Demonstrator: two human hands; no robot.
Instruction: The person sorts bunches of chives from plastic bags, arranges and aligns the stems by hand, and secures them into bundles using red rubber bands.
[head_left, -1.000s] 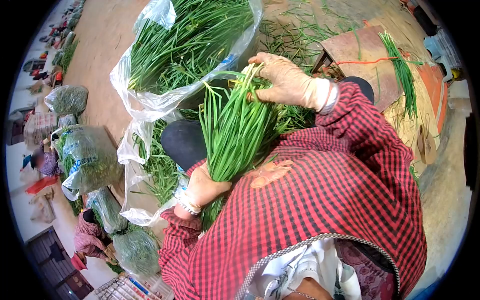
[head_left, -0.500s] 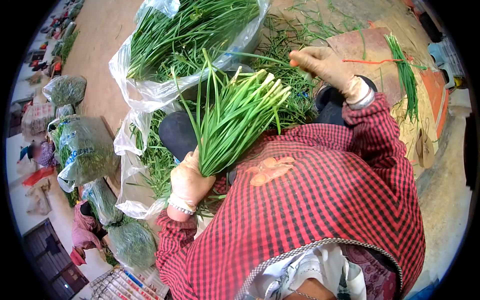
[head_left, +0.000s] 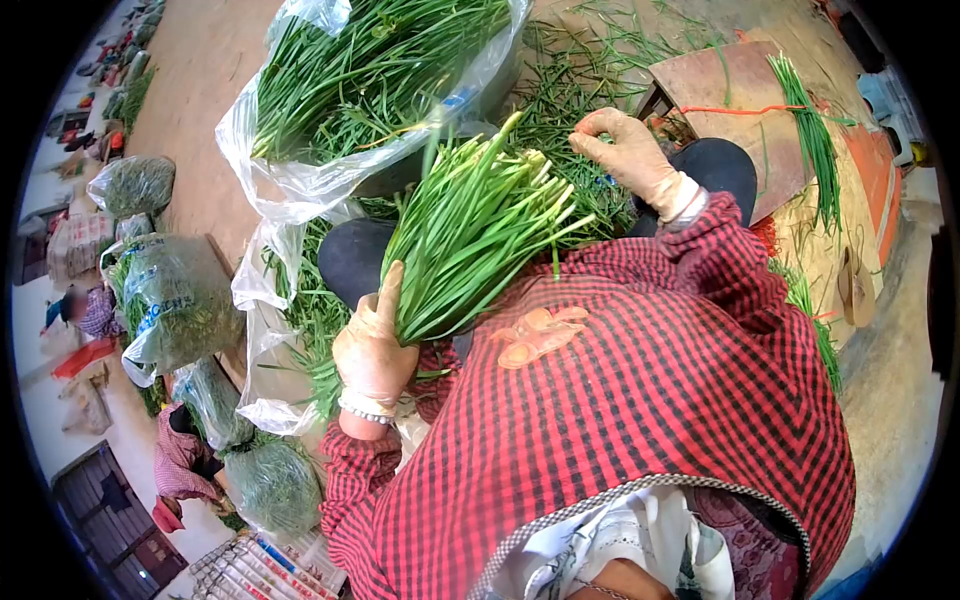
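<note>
My left hand [head_left: 374, 352], in a thin pale glove, is closed around the lower leafy part of a large bunch of garlic chives [head_left: 480, 235]. One finger points up along the leaves. The bunch lies tilted over my lap, its pale cut ends toward the upper right. My right hand [head_left: 628, 158], also gloved, hovers just beyond those ends without touching them. Its fingers are curled, with a small gap between thumb and forefinger, and nothing shows in them. An open clear plastic bag [head_left: 262, 180] full of loose chives [head_left: 370, 70] lies beyond my left knee.
Scattered chive trimmings [head_left: 570, 75] cover the ground ahead. At right, a tied chive bundle [head_left: 808, 145] lies across a brown board [head_left: 730, 95] with an orange strip [head_left: 740, 109]. Several stuffed plastic bags [head_left: 180, 300] line the left, near another person [head_left: 183, 455].
The single chive blade in my right hand is out of its fingers now. That hand has lowered slightly. My left forefinger has stretched up along the bunch.
</note>
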